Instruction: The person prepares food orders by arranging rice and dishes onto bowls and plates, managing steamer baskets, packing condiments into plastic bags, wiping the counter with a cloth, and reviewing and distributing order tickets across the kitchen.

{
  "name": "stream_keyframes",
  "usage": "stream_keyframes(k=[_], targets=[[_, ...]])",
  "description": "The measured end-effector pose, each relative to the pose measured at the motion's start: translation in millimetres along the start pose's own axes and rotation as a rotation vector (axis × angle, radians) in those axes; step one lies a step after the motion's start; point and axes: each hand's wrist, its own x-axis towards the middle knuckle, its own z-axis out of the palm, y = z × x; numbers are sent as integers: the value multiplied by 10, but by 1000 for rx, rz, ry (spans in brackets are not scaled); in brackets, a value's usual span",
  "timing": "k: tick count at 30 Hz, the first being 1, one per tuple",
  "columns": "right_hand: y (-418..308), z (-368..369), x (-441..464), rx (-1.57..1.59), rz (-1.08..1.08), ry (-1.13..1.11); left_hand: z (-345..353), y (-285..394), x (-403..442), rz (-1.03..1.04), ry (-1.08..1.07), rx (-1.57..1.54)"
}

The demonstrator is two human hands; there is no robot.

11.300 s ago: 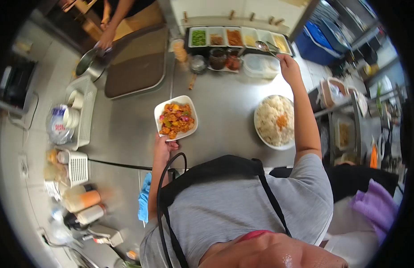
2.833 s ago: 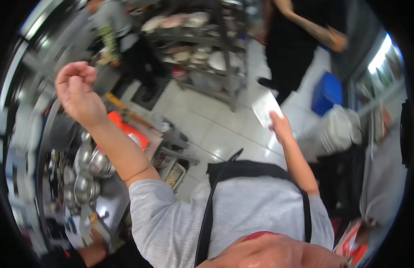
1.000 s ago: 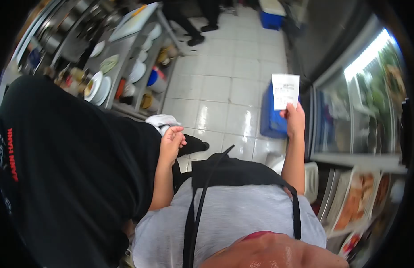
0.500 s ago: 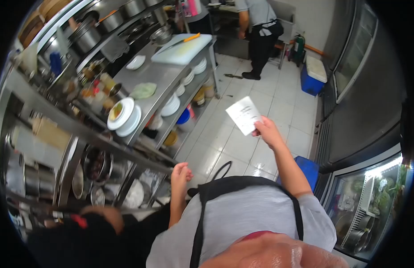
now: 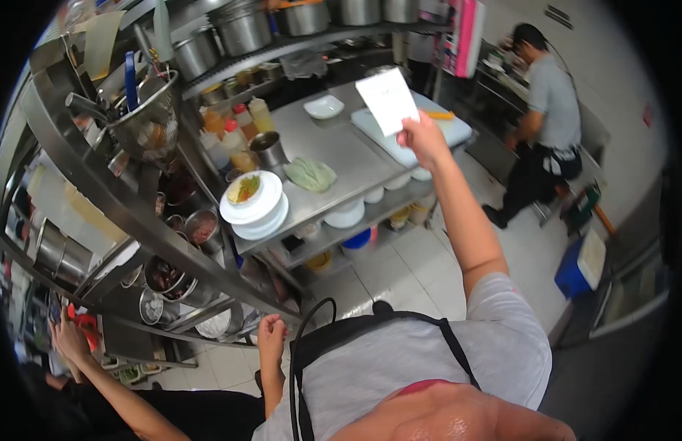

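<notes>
A white paper slip is held up in the right hand, whose thumb and fingers are clamped together on its lower edge. Seen from here, the slip overlaps the far left corner of a white cutting board; its writing is too faint to read. The board lies toward the right end of a stainless steel prep table, with an orange handle across it, partly behind the hand.

Near the table's far edge, left of the board, sits a shallow white bowl. At the near left corner a stack of white plates stands upright, the top one bearing yellow, green and orange food. Just beside it, toward the board, are a steel pot and a crumpled pale green item, leaf or cloth. Squeeze bottles crowd the left edge. Upturned white bowls rest on the shelf below.

The left hand hangs low near the steel rack, its fingers curled together; no object shows in it. Farther left is another person's hand. Beyond the table's right end, a co-worker in a grey shirt bends over a work surface.
</notes>
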Motion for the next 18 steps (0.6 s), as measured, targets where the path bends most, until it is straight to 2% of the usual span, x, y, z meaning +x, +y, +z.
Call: stream_keyframes(k=[3,6,8,10,12,14,18], targets=[[-397,319,1153,84,-92,-85,250,-3,241,20,141,-9],[-771,688,2271,179,-173,-178,655,316,317,-41,241,-63],[-1002,1049,2767,222,-265,-152,774,380,377,-23,308,-61],[-1144,1378,3227,52,-318,-132,886,493,359,-21,416,-7],[-1168,1659,3583,-148,-391,-121,872,324,315,-11,496,-3],[-1090,1884,3847,-362,-480,-119,919,277,227,-73,628,119],[-713,2279,4007,-537,-544,-241,1046,79,-43,-51,733,72]])
